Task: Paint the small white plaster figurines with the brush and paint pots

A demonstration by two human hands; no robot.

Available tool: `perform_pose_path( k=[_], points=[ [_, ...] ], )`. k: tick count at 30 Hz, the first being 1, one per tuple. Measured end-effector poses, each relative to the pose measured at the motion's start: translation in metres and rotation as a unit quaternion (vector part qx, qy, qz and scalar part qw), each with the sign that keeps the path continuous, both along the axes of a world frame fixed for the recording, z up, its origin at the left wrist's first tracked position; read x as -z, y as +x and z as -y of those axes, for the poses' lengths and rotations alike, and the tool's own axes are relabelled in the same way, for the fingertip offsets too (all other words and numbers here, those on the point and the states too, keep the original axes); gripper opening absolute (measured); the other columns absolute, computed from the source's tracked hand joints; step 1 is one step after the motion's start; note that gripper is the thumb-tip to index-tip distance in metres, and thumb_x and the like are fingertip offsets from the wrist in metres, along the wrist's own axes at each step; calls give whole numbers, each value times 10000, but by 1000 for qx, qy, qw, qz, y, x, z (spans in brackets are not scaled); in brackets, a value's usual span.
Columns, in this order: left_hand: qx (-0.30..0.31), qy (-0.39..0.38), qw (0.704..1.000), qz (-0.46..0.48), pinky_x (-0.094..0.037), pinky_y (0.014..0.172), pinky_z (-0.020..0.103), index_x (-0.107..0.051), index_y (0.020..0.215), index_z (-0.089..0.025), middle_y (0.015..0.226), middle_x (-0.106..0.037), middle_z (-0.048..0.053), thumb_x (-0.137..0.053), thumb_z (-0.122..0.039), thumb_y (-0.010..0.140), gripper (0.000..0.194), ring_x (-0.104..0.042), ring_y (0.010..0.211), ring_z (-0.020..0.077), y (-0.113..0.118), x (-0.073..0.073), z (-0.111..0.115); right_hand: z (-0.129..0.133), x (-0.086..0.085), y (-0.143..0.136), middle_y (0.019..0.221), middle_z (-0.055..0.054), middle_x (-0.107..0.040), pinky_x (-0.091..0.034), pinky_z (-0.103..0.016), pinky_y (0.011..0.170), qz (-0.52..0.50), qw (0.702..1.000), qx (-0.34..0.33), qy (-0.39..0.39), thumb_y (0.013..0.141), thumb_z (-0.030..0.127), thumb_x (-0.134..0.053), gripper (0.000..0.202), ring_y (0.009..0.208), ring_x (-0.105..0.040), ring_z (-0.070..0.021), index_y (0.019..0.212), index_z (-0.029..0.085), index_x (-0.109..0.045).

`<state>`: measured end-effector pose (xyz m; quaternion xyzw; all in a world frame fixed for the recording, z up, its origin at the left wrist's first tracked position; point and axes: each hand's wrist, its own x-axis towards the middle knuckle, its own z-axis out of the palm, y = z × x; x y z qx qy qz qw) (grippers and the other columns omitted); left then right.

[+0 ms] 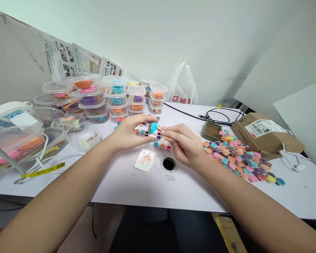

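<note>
Blue clay figure is pinched by left hand fingers above the white counter; right hand fingers pinch its side from three o'clock.

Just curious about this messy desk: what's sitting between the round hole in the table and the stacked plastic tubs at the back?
In the head view, both hands, left hand and right hand, hold a small blue piece there, above scattered little coloured discs, between hole and tubs.
</note>
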<state>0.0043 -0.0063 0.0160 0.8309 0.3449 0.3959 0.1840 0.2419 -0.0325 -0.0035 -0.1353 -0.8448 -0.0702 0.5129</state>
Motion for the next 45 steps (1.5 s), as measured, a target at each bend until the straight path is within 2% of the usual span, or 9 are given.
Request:
perform_pose_path(
  k=[5, 12, 17, 24, 29, 34, 39, 42, 45],
  points=[
    [0, -22, 1000, 2, -579, 991, 381, -716, 1234, -217, 1278, -735, 77, -848, -357, 731, 539, -701, 1129, 243, -1, -1, 0, 3, -2, 1, 985, -108, -730, -594, -393, 765, 17, 999, -43, 8, 925, 24, -551, 376, 900, -684, -210, 1254, 187, -631],
    [13, 18, 1000, -4, -584, 968, 351, -713, 1233, -205, 1251, -747, 83, -843, -331, 748, 518, -698, 1137, 230, 0, 0, -1, 0, 0, -2, 1063, -118, -727, -599, -384, 796, -1, 1000, 9, 3, 958, 60, -540, 384, 963, -692, -218, 1300, 219, -613],
    [19, 43, 999, -8, -577, 995, 355, -711, 1234, -210, 1247, -753, 76, -839, -327, 766, 499, -696, 1160, 227, 0, 0, -1, 1, -1, -2, 971, -110, -729, -592, -394, 787, 25, 998, -53, 3, 912, -13, -545, 392, 920, -681, -212, 1251, 166, -626],
    [4, -10, 1000, 7, -589, 981, 380, -723, 1237, -201, 1257, -748, 91, -857, -353, 727, 549, -702, 1155, 264, 0, -1, 0, 2, -2, 0, 1039, -146, -721, -596, -407, 785, 20, 999, -12, 36, 923, 1, -544, 397, 955, -672, -221, 1285, 152, -611],
    [2, -79, 996, 37, -582, 1012, 393, -744, 1227, -206, 1264, -754, 96, -881, -409, 694, 586, -700, 1178, 286, 0, -2, -1, 3, -2, -1, 1012, -144, -726, -605, -398, 778, 61, 997, -22, 52, 918, 0, -564, 370, 932, -662, -213, 1262, 130, -609],
    [-1, -94, 995, 43, -599, 980, 386, -770, 1174, -184, 1192, -784, 95, -900, -438, 662, 586, -721, 1130, 288, 1, -6, 1, 3, -3, -1, 1023, -167, -725, -597, -410, 800, 20, 997, -1, 75, 907, -10, -577, 375, 962, -676, -230, 1263, 97, -620],
    [10, -72, 997, 23, -610, 941, 370, -790, 1104, -214, 1167, -794, 67, -862, -436, 714, 455, -736, 1074, 261, 2, -8, 2, 4, -4, -2, 1012, -141, -737, -607, -403, 788, 34, 998, -23, 45, 922, 19, -564, 367, 945, -697, -225, 1262, 139, -635],
    [-8, -74, 997, 17, -613, 942, 380, -782, 1126, -214, 1157, -795, 72, -880, -450, 683, 511, -737, 1060, 261, 1, -7, 2, 9, -4, -5, 960, -107, -750, -608, -385, 760, -41, 999, -26, -2, 947, 59, -564, 312, 899, -710, -210, 1207, 182, -683],
    [-28, -63, 998, 13, -614, 935, 388, -766, 1171, -231, 1155, -791, 72, -889, -471, 666, 572, -736, 1039, 256, -1, -4, 0, 11, -3, -6, 929, -66, -766, -601, -363, 736, -129, 988, 6, -84, 989, 126, -552, 238, 852, -721, -188, 1106, 232, -730]
  ],
)
